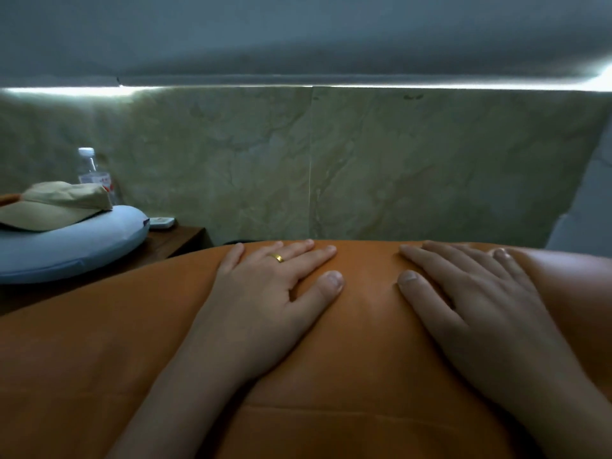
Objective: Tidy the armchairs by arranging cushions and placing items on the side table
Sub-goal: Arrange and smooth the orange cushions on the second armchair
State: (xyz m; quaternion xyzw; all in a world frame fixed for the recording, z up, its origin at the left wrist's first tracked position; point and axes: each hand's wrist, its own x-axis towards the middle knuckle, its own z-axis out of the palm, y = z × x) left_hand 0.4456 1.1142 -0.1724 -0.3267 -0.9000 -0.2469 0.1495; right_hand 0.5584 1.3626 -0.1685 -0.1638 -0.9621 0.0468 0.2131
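A large orange cushion (367, 342) fills the lower half of the view. My left hand (275, 286), with a gold ring, lies flat on its upper part, fingers straight and spread. My right hand (463, 293) presses flat beside it, a short gap between the two thumbs. At the left, a dark wooden side table (175, 238) carries a pale blue neck pillow (73, 250), a beige cap (56, 207) on top of the pillow, a clear water bottle (91, 170) behind them, and a small white remote (162, 222).
A marbled greenish wall (364, 160) rises close behind the cushion, with a strip of light along its top edge. The side table stands tight against the cushion's left side.
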